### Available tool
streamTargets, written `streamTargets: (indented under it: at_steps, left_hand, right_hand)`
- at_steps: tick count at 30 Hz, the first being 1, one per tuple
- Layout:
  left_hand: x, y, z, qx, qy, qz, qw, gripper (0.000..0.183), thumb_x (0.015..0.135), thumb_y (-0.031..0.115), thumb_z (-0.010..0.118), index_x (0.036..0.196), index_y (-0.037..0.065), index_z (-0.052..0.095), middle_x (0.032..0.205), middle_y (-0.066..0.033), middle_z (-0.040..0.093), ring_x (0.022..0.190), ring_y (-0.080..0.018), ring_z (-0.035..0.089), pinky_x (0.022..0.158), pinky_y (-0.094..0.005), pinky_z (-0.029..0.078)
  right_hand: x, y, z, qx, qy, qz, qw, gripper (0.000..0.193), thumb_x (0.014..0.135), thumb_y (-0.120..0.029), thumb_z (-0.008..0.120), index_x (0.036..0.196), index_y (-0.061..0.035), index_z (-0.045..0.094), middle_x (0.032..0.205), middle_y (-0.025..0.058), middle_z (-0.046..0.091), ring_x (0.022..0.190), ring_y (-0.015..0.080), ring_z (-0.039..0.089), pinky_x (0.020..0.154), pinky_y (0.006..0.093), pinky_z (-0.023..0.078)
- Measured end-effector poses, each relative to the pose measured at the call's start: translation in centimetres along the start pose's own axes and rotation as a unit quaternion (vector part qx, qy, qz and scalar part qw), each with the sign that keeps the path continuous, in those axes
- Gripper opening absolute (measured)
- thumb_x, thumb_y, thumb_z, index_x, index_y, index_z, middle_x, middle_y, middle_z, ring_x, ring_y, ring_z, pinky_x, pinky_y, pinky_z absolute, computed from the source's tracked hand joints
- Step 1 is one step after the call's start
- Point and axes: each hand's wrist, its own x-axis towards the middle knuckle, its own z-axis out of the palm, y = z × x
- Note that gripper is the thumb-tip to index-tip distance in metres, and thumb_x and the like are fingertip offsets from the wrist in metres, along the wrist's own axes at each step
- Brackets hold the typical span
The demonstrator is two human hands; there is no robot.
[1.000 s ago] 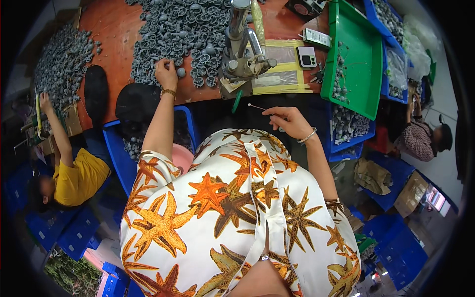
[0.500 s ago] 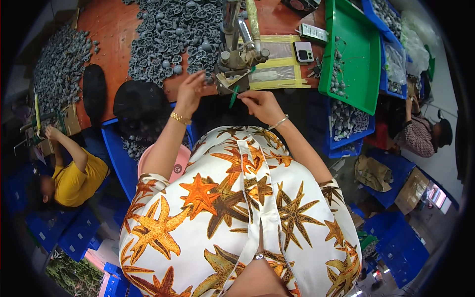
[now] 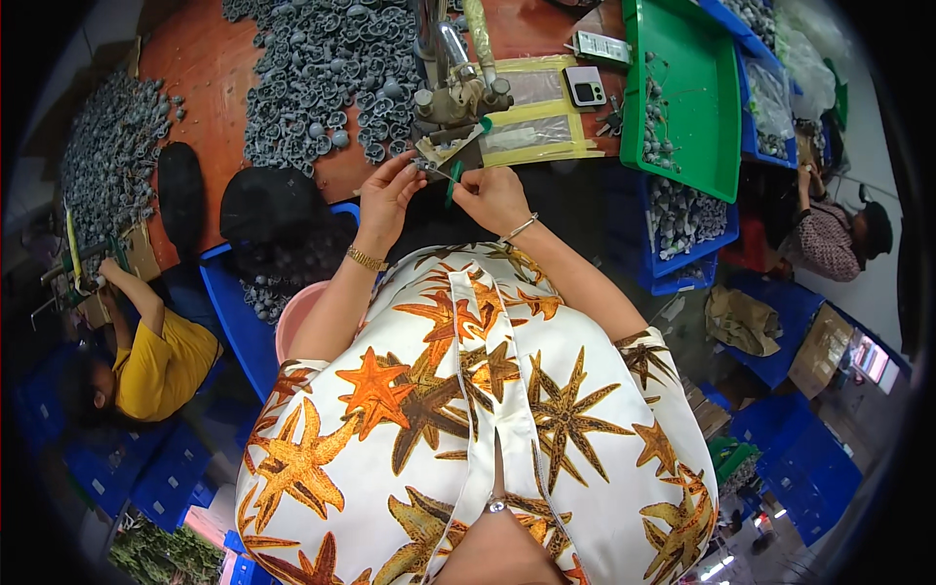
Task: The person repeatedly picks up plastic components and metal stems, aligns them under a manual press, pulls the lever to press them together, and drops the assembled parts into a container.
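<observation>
My left hand is raised at the table's front edge, its thumb and fingertips pinched on a small grey plastic part. Just to the right, my right hand is closed around one end of a thin rod or wire. The rod's other end reaches toward the grey part; whether the two touch is too small to tell. Close by my right fingers is a green piece of the bench tool. Above both hands stands that metal tool, clamped at the table edge.
A heap of grey cup-shaped parts covers the table. To the right are a phone, a green tray with wired balls, and stacked blue bins. Two co-workers, in a yellow shirt and patterned top, sit at the sides.
My left hand has come right and down from the heap's edge to meet the rod, and its fingers have closed on a grey part. My right hand still holds the rod. The view has shifted slightly.
</observation>
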Motion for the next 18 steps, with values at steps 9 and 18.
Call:
streamTargets:
  at_steps: [9,18]
  left_hand:
    - [-0.3,0.0,0.9,0.110,-0.104,0.000,0.988,0.021,0.084,0.003,0.057,0.103,-0.002,0.060,0.097,-0.0070,0.059,0.081,-0.0140,0.059,0.072,-0.0227,0.049]
    - [-0.1,-0.2,1.0,0.146,0.084,0.159,0.973,0.016,0.083,0.004,0.056,0.094,-0.005,0.064,0.096,-0.0121,0.062,0.086,-0.0161,0.059,0.076,-0.0253,0.045]
  right_hand:
    - [1.3,2.1,-0.1,0.317,-0.181,0.146,0.920,0.030,0.086,-0.025,0.054,0.071,0.0004,0.062,0.057,0.0034,0.057,0.044,0.0073,0.046,0.043,0.0212,0.036]
    - [2.8,6.4,3.5,0.448,-0.024,0.269,0.852,0.022,0.083,-0.023,0.059,0.084,-0.0017,0.054,0.065,0.0064,0.060,0.051,0.0130,0.057,0.044,0.0253,0.042]
